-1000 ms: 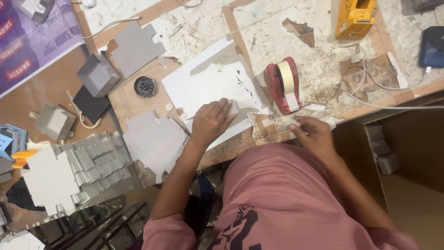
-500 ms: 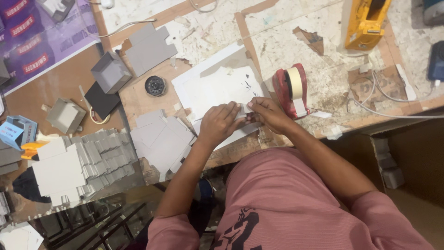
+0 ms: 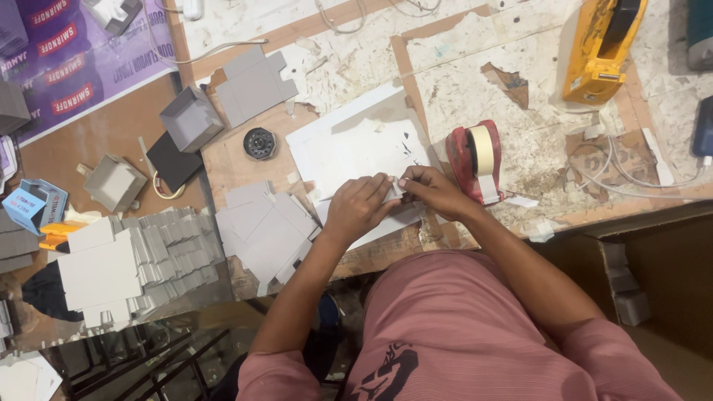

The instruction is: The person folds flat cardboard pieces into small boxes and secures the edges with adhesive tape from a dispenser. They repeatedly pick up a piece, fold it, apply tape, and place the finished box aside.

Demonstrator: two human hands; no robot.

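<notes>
The bench [image 3: 349,70] is rough wood, its pale paper covering torn and scuffed. The white sheet [image 3: 356,152] looks like smooth matt paper, the grey flat boxes [image 3: 271,226] matt cardboard. Both tape dispensers (red [image 3: 475,160], yellow [image 3: 598,56]) are glossy plastic.

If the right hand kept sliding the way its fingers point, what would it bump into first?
The right hand points toward the left hand, and their fingertips already meet over the white sheet. So it would most likely bump the left hand first.
</notes>
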